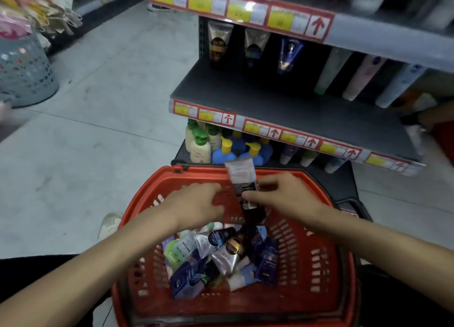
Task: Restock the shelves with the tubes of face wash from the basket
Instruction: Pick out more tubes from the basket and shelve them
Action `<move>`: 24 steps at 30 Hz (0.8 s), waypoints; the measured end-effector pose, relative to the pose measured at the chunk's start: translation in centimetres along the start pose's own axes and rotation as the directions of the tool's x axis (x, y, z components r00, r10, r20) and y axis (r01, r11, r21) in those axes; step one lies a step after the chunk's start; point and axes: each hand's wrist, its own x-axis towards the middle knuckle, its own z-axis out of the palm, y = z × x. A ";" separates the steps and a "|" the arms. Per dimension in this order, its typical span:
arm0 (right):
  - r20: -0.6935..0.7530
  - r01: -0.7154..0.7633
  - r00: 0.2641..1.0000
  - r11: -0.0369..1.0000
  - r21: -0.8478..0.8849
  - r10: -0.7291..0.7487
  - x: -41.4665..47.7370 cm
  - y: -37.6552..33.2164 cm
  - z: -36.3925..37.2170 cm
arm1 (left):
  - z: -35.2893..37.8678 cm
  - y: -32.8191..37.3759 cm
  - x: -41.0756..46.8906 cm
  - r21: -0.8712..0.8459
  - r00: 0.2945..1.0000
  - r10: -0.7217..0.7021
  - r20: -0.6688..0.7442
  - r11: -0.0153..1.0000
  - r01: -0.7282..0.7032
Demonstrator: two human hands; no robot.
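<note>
A red plastic basket (317,272) sits low in front of me, holding several tubes of face wash (221,260) in a loose pile. My right hand (280,194) pinches a black and silver tube (242,179) and holds it upright above the basket's far rim. My left hand (196,205) hovers over the basket's left side, palm down, fingers relaxed, holding nothing. The dark middle shelf (282,108) behind the basket carries standing tubes along its back: a gold and black one (218,44) at the left, pale ones (356,78) at the right.
A lower shelf holds pump bottles (201,147) with green and yellow caps and blue bottles (245,149). Price labels (290,133) line the shelf edges. A grey mesh bin (24,73) stands on the floor at left. Another person's arm (432,115) shows at the right edge.
</note>
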 end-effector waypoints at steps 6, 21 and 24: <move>-0.272 0.011 0.958 0.934 0.357 0.093 -3.0 0.0 -4.0 | 1.4 5.5 0.6 -0.501 0.953 0.052 -0.300 0.841 -0.204; -0.443 0.252 0.895 0.889 0.382 -0.063 -3.5 -2.7 -1.9 | -0.2 9.0 1.9 -0.911 0.934 -0.184 -0.307 0.339 -0.233; -0.459 0.255 0.889 0.840 0.480 -0.008 -2.9 -2.6 -2.4 | -0.9 9.4 2.0 -0.924 0.937 -0.177 -0.301 0.297 -0.241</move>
